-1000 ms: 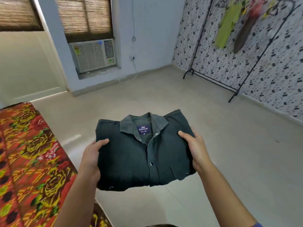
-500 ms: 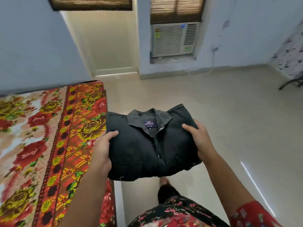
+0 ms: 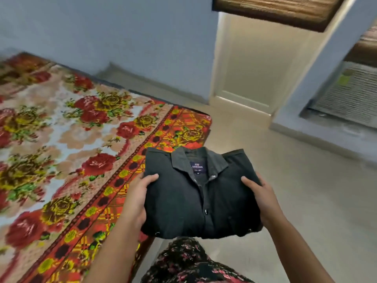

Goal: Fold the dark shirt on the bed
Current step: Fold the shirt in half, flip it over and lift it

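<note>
Blue-grey wall (image 3: pixel 122 33) and a pale door (image 3: pixel 251 64) close the far side of the room; a window cooler (image 3: pixel 350 92) sits low at the right; the floor (image 3: pixel 316 190) is light and smooth. Bed (image 3: pixel 85 144), under a red and yellow floral cover, fills the left of the view, its corner reaching toward the person.

Dark shirt (image 3: pixel 202 197): folded to a compact rectangle, collar and label uppermost, placket buttoned; it does not lie on the bed; it is held in the air at the bed's corner, its left edge over the patterned border, the remainder over the floor.

Left grip (image 3: pixel 136 199): clasped on the shirt's left edge, thumb on top, fingers hidden beneath. Right grip (image 3: pixel 263 199): likewise on the right edge, thumb over, fingers under. Judgement: support from below on both sides keeps the layers flat and stops the fold sagging open in carriage.

Folding appears complete; setting down on the bed appears outstanding. Risk: the lower hem, unsupported at centre, may droop and loosen the fold if one side is released first; level lowering advised.
</note>
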